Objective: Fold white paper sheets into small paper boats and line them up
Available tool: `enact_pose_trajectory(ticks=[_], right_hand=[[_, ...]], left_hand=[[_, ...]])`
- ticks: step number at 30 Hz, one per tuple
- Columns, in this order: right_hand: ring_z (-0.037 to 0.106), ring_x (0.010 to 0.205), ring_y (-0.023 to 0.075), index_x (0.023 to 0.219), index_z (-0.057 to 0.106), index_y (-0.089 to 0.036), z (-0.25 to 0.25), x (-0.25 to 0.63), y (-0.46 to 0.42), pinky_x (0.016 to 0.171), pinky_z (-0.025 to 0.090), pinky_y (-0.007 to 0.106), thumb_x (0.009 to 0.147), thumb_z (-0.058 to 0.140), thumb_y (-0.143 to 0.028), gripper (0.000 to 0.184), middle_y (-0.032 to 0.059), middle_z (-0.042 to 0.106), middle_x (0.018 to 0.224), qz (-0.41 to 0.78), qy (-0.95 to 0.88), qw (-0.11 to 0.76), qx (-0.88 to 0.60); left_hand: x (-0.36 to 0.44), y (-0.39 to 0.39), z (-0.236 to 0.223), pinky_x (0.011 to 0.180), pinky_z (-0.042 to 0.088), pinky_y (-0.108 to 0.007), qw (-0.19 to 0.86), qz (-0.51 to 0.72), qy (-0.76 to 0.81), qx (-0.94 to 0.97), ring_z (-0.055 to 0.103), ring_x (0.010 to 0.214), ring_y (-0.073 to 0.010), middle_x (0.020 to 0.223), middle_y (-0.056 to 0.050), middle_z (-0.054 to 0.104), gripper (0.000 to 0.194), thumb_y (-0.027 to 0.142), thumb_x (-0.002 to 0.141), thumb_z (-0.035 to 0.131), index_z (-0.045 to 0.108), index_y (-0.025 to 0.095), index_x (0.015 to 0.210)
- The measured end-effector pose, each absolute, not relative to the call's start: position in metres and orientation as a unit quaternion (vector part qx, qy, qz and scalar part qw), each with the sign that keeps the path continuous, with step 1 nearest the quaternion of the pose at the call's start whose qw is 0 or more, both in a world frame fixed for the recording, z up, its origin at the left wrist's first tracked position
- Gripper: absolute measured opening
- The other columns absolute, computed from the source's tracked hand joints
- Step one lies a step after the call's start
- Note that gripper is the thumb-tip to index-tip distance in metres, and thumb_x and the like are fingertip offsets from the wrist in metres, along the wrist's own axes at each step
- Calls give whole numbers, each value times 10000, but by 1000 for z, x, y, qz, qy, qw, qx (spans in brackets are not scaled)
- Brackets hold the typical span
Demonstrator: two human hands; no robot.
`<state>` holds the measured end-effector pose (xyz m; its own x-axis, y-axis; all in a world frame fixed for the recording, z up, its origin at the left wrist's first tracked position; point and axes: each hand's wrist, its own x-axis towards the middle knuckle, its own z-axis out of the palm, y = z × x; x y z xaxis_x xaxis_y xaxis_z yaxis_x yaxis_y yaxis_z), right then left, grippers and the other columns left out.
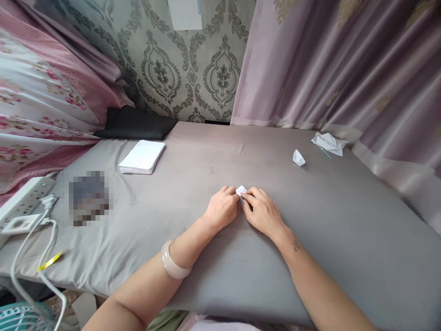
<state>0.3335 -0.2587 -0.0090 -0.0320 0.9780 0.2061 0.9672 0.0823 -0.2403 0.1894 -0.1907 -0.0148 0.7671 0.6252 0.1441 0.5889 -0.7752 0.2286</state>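
A small folded piece of white paper [241,190] sits between my two hands near the middle of the cloth-covered surface. My left hand [223,207] has its fingers curled against the paper's left side, partly hiding it. On the other side, my right hand [261,209] pinches the paper's edge with bent fingers. Farther back to the right stands a folded paper boat [298,158], apart from both hands.
A stack of white paper [143,157] lies at the back left, before a black folded item [138,123]. Crumpled white paper [330,143] is at the back right. A power strip [29,197] with white cables [51,239] occupies the left edge. Curtains [310,59] hang behind.
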Motion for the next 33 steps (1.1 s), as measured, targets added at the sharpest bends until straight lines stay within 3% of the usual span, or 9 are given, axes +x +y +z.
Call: enact_pose_trajectory(ticks=[5, 9, 12, 18, 24, 28, 33], right_hand=[[543, 934, 196, 951, 676, -223, -13, 333, -255, 716, 412, 296, 928, 432, -234, 245, 60, 619, 982, 10, -717, 168, -677], [565, 879, 167, 761, 664, -221, -20, 342, -241, 726, 425, 277, 932, 453, -304, 284, 34, 609, 911, 72, -682, 237, -689], [576, 863, 173, 826, 671, -209, -29, 350, -232, 755, 445, 286, 906, 505, -340, 226, 39, 611, 913, 95, -639, 293, -705], [536, 1024, 241, 1063, 650, -193, -37, 353, -232, 880, 435, 369, 892, 511, -354, 272, 98, 599, 1078, 66, -630, 266, -727], [562, 966, 201, 939, 635, -200, -33, 354, -237, 871, 433, 352, 860, 543, -332, 179, 59, 632, 1012, 171, -610, 322, -703], [597, 813, 163, 868, 624, -202, -25, 352, -240, 776, 454, 310, 819, 599, -392, 198, 12, 669, 866, 296, -553, 404, -666], [575, 700, 129, 787, 620, -186, -14, 352, -244, 699, 449, 270, 762, 673, -391, 214, -13, 647, 754, 328, -517, 490, -621]], left_hand=[[192, -185, -21, 762, 491, -310, 139, 147, 352, 914, 546, 840, -202, 886, -82, 603, 236, 89, 842, 418, 639, 166, 810], [196, -176, -34, 816, 489, -318, 200, 222, 379, 876, 559, 891, -194, 945, -82, 588, 191, 131, 857, 454, 616, 164, 952], [198, -170, -40, 825, 489, -349, 211, 236, 372, 873, 559, 893, -200, 945, -86, 582, 166, 181, 886, 457, 588, 163, 986], [198, -166, -38, 817, 482, -334, 250, 235, 378, 860, 560, 870, -192, 889, -62, 591, 102, 195, 859, 515, 601, 179, 911], [198, -170, -31, 752, 466, -285, 297, 241, 369, 847, 552, 791, -162, 807, -33, 601, 56, 173, 823, 554, 601, 169, 793], [197, -175, -23, 653, 450, -239, 376, 245, 360, 818, 542, 684, -122, 815, -13, 634, 143, 254, 858, 553, 618, 163, 947], [195, -177, -17, 748, 455, -256, 368, 265, 327, 829, 588, 841, -162, 879, -33, 686, 199, 306, 890, 536, 682, 186, 952]])
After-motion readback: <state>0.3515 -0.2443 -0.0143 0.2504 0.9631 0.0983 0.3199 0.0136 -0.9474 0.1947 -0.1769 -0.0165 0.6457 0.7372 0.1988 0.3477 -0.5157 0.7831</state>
